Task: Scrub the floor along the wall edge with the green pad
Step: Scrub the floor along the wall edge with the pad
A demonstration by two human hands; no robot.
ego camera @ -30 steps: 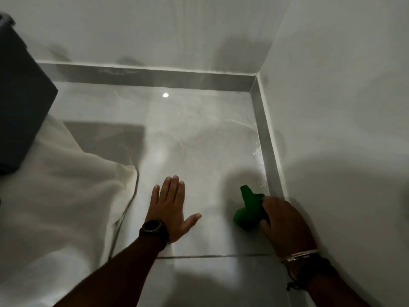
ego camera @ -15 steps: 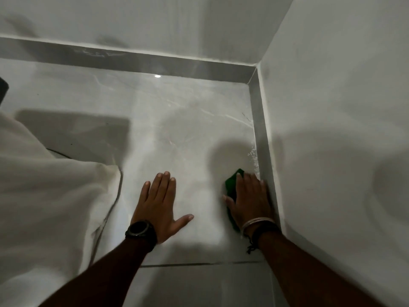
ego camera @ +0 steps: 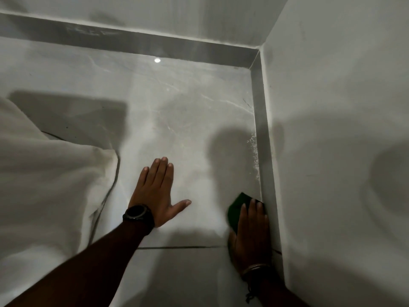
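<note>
At four o'clock by the wall [ego camera: 332, 129], the pad [ego camera: 238, 207], likely soft and light, is pressed flat under the straight-fingered right hand [ego camera: 250, 235].

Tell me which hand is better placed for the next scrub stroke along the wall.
Right. The right hand presses the green pad on the floor against the skirting; the left hand lies flat, apart from the pad.

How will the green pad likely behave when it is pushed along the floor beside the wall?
Probably thin and pliable: the green pad lies flat under the right hand. It likely slides easily, since the floor looks glossy. Being so thin, it seems light.
</note>
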